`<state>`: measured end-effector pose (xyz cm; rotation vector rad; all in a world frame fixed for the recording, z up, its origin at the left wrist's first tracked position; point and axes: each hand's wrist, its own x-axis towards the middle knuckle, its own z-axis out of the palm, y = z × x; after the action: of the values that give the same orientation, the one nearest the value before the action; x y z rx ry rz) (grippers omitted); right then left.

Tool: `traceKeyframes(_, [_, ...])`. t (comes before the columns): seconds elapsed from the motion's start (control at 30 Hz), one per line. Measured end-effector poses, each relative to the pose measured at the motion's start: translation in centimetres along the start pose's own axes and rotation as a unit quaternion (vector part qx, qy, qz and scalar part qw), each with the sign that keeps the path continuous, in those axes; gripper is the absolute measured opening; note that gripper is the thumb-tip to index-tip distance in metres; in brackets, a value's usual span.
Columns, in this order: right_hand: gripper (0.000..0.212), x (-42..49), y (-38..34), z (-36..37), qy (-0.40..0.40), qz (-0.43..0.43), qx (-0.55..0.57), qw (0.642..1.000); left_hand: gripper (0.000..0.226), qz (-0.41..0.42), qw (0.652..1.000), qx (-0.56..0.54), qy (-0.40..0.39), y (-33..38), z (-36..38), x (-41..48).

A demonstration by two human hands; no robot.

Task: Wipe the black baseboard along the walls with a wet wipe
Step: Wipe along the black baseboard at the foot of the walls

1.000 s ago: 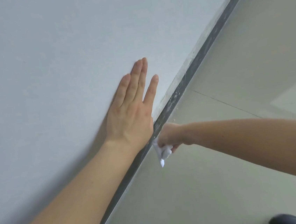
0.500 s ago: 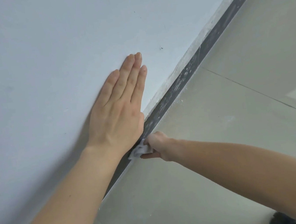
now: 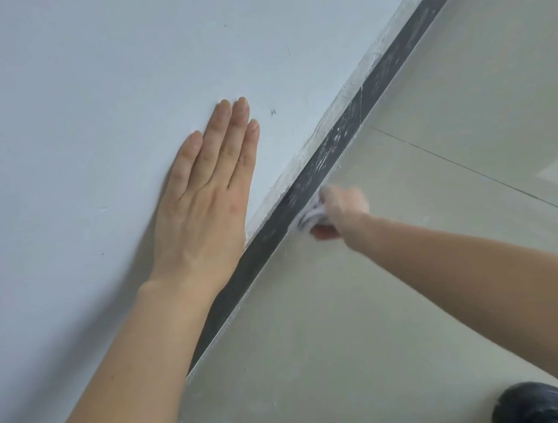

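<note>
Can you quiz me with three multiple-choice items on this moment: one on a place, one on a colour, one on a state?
1. Where does the left hand rest?
A. Flat on the white wall
B. On the floor tile
C. On the shoe

2. What colour is the wet wipe?
A. Blue
B. White
C. Yellow

3. In what state is the baseboard ahead of the wipe?
A. Spotless
B. Covered with tape
C. Streaked with pale dust or smears

Answers:
1. A: the palm and straight fingers lie against the wall, above the baseboard.
2. B: the bunched wipe in the right hand shows white against the black strip, though motion blurs it.
3. C: whitish marks fleck the strip beyond the wipe, while the stretch nearer the camera looks darker.
</note>
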<state>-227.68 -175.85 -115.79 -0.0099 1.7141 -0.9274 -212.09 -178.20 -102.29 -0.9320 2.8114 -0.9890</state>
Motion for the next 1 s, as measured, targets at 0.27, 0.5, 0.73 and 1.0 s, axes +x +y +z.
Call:
traceKeyframes(0.27, [0.016, -4.4, 5.5, 6.8, -0.264, 0.098, 0.044, 0.959, 0.078, -0.018, 0.999, -0.044, 0.001, 0.0, 0.0, 0.2])
traceKeyframes(0.5, [0.013, 0.5, 0.1, 1.1, -0.090, 0.026, 0.239, 0.967, 0.083, -0.022, 0.998, -0.065, -0.005, 0.0, 0.0, 0.3])
traceKeyframes(0.73, [0.019, -1.9, 3.5, 2.1, -0.142, 0.052, 0.015, 0.988, 0.086, -0.020, 0.998, -0.055, -0.021, 0.1, -0.2, 0.3])
traceKeyframes(1.0, [0.021, -6.1, 4.1, 6.6, -0.234, 0.104, 0.108, 0.961, 0.078, -0.027, 0.998, -0.053, -0.020, 0.2, -0.4, 0.3])
